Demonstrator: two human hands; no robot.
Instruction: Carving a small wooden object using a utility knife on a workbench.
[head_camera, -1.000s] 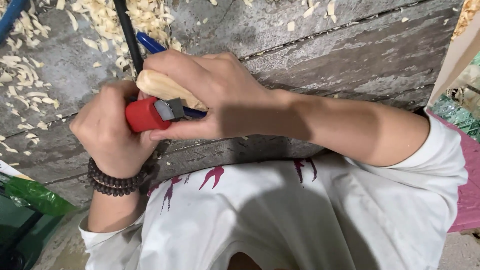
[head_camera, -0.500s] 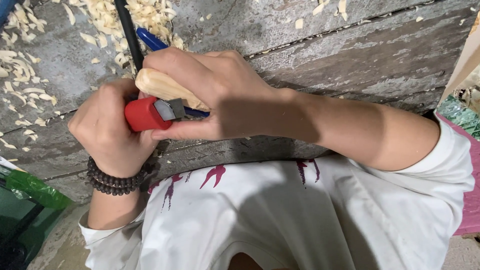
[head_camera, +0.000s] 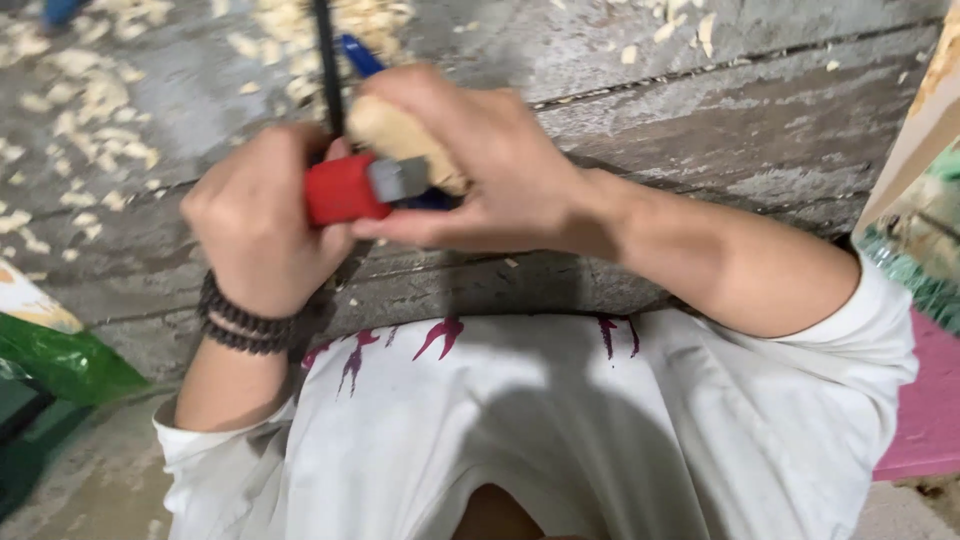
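The left hand (head_camera: 255, 225) is still squeezing the red knife (head_camera: 345, 188), and the right hand (head_camera: 470, 165) is still gripping the wood piece (head_camera: 395, 130). Both have slid slightly lower over the bench (head_camera: 700, 110).

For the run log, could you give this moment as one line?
left hand: grips red knife | right hand: holds wood piece | bench: shavings

A woodcarving workshop: wood shavings (head_camera: 90, 90) litter the rough plank workbench (head_camera: 700, 120).
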